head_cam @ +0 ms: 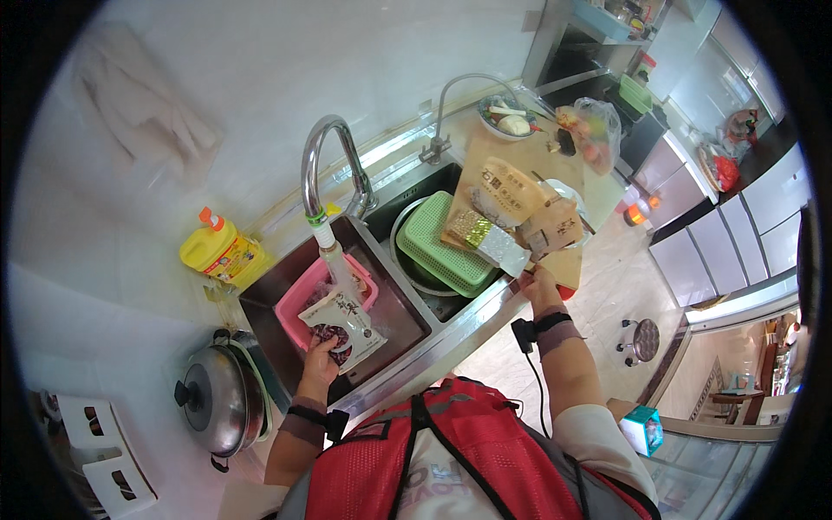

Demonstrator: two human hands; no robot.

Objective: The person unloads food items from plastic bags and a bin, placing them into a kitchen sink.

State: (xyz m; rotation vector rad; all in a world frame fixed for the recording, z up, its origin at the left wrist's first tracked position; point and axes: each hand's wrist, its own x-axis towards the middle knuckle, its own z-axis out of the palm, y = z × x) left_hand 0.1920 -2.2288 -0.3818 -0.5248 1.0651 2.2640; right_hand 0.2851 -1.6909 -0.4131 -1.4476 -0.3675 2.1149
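Observation:
My left hand [322, 361] holds a white printed food packet [344, 331] by its lower left part, over the left sink basin. Behind the packet sits a pink plastic basin [286, 304], with water running into it from the curved chrome faucet [335, 123]. My right hand [538, 286] is at the counter's front edge, beside the lower end of a clear vacuum pack of beans [497, 244]; its fingertips are partly hidden, so its grip is unclear. Brown paper pouches [507, 195] lie on the wooden cutting board [474, 156] above it.
A green plastic basket [432, 244] rests over a metal bowl [426, 286] in the right basin. A yellow detergent bottle [224, 253] and a lidded pan [214, 400] stand left. A bowl of vegetables [510, 125] and a plastic bag of produce [598, 133] are at the back right.

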